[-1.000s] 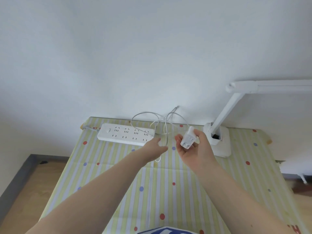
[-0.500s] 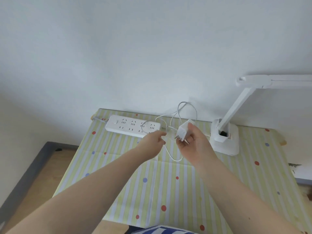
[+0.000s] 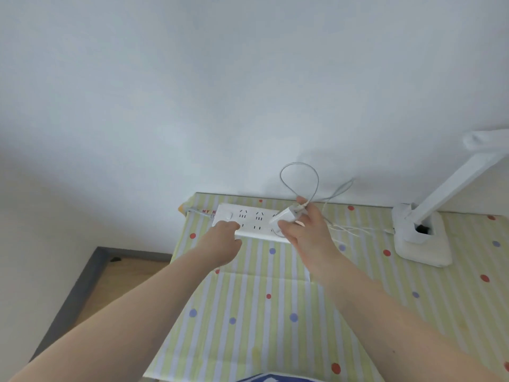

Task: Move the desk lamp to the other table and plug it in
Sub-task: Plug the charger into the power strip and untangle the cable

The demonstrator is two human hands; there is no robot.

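The white desk lamp (image 3: 421, 232) stands at the right of the table (image 3: 275, 312), its arm slanting up to the right out of view. Its white cord (image 3: 300, 175) loops up against the wall and runs to a white plug adapter (image 3: 283, 216). My right hand (image 3: 305, 230) is shut on that adapter, holding it over the right end of the white power strip (image 3: 248, 221). My left hand (image 3: 223, 238) presses on the strip's near left edge, fingers curled on it. The adapter's prongs are hidden.
The table wears a yellow-striped cloth with red and blue dots and stands against a white wall. The strip's own cable (image 3: 198, 212) leaves at the table's back left corner. Wooden floor with a grey skirting (image 3: 77, 293) lies to the left.
My right hand has carried the adapter left onto the power strip's right end. My left hand let go of the cord and moved onto the strip. The view shifted left.
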